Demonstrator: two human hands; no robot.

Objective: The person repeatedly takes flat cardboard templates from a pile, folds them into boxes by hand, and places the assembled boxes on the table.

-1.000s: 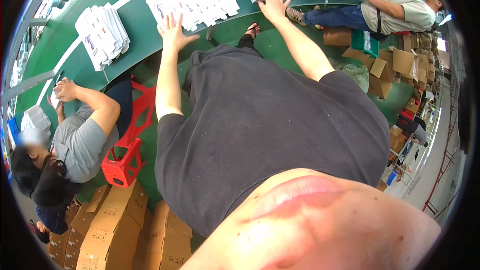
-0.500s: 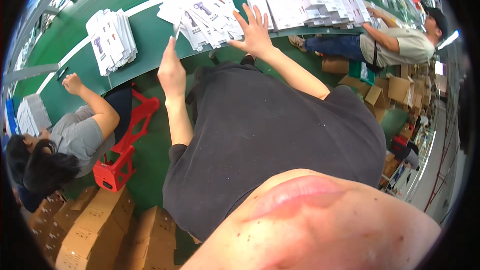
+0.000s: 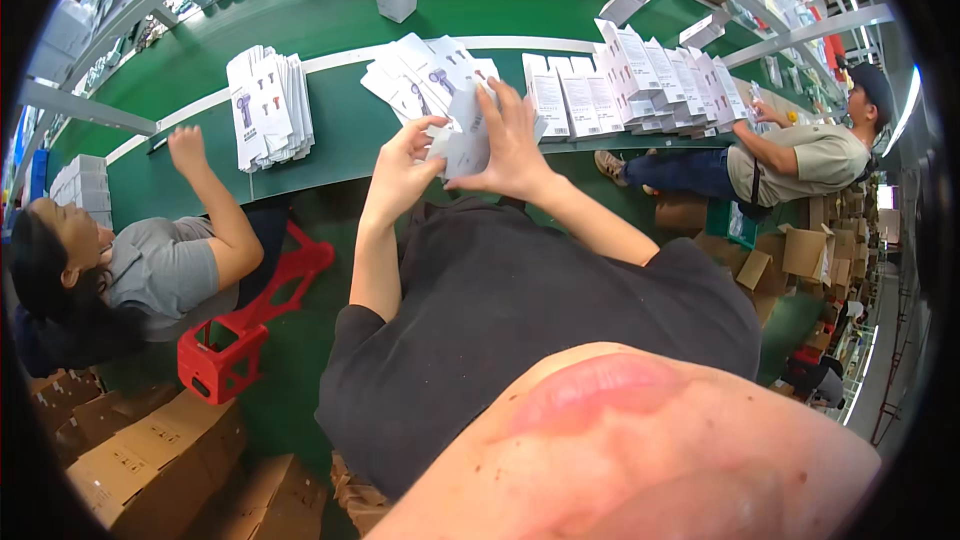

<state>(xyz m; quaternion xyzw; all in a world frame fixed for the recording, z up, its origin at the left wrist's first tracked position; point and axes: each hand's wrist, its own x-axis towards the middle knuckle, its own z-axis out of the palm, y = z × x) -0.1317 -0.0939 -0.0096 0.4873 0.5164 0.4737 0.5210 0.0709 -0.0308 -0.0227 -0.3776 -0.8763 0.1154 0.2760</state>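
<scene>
Two bare hands are raised over the green table (image 3: 340,155) in the head view, and one flat white carton (image 3: 465,145) is held between them just below the loose spread of white cartons (image 3: 425,75). The left hand (image 3: 400,175) is closed on the carton's lower left edge, with thumb and fingertips pinched on the card. The right hand (image 3: 515,145) is laid over the carton's right side, fingers spread and curled around it in a firm grip. At 9 o'clock from the hands, a neat stack of printed white cartons (image 3: 268,105) is seen on the table. At 2 o'clock, a row of upright white boxes (image 3: 650,75) is lined along the table's edge. A co-worker's hand (image 3: 187,148) is rested on the table at 9 o'clock, and a red stool (image 3: 245,335) is seen below it at 7 o'clock. A seated person in a tan shirt (image 3: 800,160) is found at 3 o'clock, with brown cardboard boxes (image 3: 150,460) at 7 o'clock on the floor.
</scene>
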